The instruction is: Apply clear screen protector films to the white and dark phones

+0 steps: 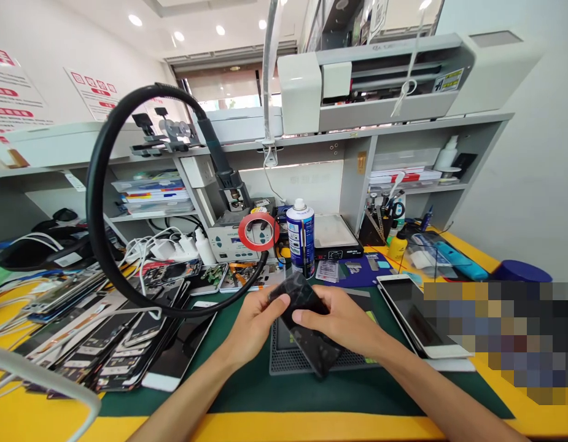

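Between both hands I hold a black smartphone (317, 350), tilted, above a grey perforated work mat (284, 362). My left hand (258, 319) grips its left edge near the top, thumb pressed on the dark face. From the right side, my right hand (343, 319) is closed around the phone's other edge, its thumb also on the face. The fingers behind the phone are hidden. Just beyond it stands a blue and white spray can (301, 239). The dark face shows smudges or reflections; I cannot tell which.
Disassembled phones (118, 350) are piled on the left. A thick black hose (93, 184) loops up from a control unit with a red tape ring (244, 232). A white tablet (419, 316) lies on the right of the green mat (247, 393). Shelves (394, 126) rise behind.
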`<action>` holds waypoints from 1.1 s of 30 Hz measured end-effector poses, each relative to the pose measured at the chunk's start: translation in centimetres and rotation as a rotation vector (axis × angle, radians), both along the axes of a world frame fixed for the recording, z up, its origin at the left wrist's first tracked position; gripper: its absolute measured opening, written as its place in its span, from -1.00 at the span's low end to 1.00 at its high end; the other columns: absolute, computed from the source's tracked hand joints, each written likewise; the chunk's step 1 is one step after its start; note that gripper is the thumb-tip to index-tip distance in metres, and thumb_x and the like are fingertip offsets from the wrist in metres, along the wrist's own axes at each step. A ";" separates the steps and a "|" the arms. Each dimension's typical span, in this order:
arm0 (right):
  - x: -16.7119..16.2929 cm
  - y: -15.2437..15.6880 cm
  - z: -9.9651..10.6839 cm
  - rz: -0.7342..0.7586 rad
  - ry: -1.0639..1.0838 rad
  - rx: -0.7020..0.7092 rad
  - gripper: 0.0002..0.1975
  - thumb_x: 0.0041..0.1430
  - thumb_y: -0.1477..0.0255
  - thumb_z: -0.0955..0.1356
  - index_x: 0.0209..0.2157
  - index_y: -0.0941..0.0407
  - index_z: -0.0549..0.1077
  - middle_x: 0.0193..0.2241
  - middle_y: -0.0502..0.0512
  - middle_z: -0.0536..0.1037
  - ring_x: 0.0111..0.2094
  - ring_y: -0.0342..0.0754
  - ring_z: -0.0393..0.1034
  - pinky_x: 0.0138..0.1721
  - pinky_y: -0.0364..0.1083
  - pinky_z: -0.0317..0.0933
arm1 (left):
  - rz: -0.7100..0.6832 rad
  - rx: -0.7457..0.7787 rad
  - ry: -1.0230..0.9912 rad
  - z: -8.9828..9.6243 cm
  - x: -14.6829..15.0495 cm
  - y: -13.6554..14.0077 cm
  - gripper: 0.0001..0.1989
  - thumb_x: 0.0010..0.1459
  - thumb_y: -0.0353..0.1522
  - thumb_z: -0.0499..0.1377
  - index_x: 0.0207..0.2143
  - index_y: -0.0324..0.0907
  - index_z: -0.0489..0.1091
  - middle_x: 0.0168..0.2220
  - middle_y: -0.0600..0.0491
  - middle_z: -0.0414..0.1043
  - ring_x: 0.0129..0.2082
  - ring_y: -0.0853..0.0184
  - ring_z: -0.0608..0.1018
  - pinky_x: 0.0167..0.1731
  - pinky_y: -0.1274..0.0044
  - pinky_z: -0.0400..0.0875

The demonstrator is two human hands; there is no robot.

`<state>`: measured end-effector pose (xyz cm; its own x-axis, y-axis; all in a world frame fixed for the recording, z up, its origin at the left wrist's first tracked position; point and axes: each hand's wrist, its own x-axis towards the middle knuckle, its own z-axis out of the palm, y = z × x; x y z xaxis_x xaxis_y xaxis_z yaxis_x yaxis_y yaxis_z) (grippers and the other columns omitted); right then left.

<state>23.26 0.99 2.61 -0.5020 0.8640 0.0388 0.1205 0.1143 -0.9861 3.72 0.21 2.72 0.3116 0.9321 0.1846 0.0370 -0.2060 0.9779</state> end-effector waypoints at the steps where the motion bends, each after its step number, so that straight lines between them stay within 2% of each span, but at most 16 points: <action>1: 0.0 0.0 0.1 -0.012 -0.014 0.019 -0.75 0.15 0.23 0.40 -0.31 0.14 0.42 -0.41 -0.01 0.45 -0.35 -0.06 0.31 -0.37 -0.14 0.13 | -0.001 0.003 -0.012 0.0 0.0 0.0 -0.76 0.24 -0.23 0.15 -0.26 -0.21 0.52 -0.34 0.04 0.44 -0.29 0.28 0.40 -0.27 0.53 0.28; 4: -0.1 -0.1 0.4 -0.055 -0.048 0.064 -0.70 0.15 0.18 0.39 -0.30 0.15 0.46 -0.39 0.00 0.46 -0.34 -0.05 0.31 -0.36 -0.14 0.13 | -0.006 -0.003 -0.040 -0.1 0.0 0.0 -0.77 0.21 -0.26 0.21 -0.16 -0.20 0.53 -0.29 0.01 0.47 -0.24 0.25 0.44 -0.22 0.51 0.32; 8: -0.1 0.0 0.6 -0.102 -0.041 0.083 -0.65 0.14 0.12 0.39 -0.30 0.14 0.46 -0.41 -0.01 0.45 -0.37 -0.08 0.29 -0.39 -0.15 0.12 | -0.026 -0.065 -0.084 -0.2 0.3 -0.1 -0.72 0.20 -0.26 0.23 -0.09 -0.18 0.53 -0.30 0.01 0.47 -0.31 0.30 0.46 -0.31 0.53 0.38; 13: 0.1 0.3 0.2 -0.079 0.007 0.105 -0.72 0.15 0.20 0.40 -0.31 0.16 0.47 -0.42 -0.02 0.42 -0.38 -0.10 0.26 -0.38 -0.16 0.12 | -0.068 -0.115 -0.137 -0.2 0.5 -0.1 -0.69 0.23 -0.27 0.20 0.00 -0.14 0.50 -0.21 -0.02 0.42 -0.29 0.28 0.48 -0.33 0.46 0.47; 17: 0.2 0.4 0.1 -0.097 0.049 0.109 -0.77 0.15 0.27 0.41 -0.36 0.17 0.48 -0.47 -0.04 0.38 -0.41 -0.14 0.21 -0.40 -0.17 0.09 | -0.082 -0.099 -0.142 -0.5 0.5 0.1 -0.70 0.24 -0.28 0.19 0.01 -0.13 0.50 -0.19 -0.02 0.40 -0.28 0.29 0.48 -0.31 0.47 0.49; 27: 0.4 0.1 0.5 -0.045 0.126 0.014 -0.70 0.15 0.21 0.41 -0.41 0.20 0.48 -0.49 0.00 0.39 -0.43 -0.13 0.24 -0.43 -0.18 0.09 | -0.082 -0.099 -0.099 -0.3 0.3 -0.1 -0.69 0.24 -0.28 0.20 0.02 -0.08 0.49 -0.17 -0.01 0.42 -0.24 0.30 0.45 -0.27 0.53 0.42; 33: 0.6 0.2 0.6 -0.021 0.112 0.018 -0.66 0.17 0.17 0.39 -0.40 0.19 0.47 -0.54 -0.02 0.35 -0.48 -0.14 0.23 -0.48 -0.19 0.04 | -0.094 -0.098 -0.142 -0.6 0.2 0.0 -0.70 0.24 -0.31 0.19 0.02 -0.08 0.49 -0.20 0.00 0.41 -0.25 0.31 0.44 -0.26 0.50 0.43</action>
<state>23.87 1.20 3.20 -0.4751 0.8732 0.1089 0.0122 0.1303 -0.9914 3.97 0.19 2.09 0.3751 0.9160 0.1422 -0.1178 -0.1051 0.9875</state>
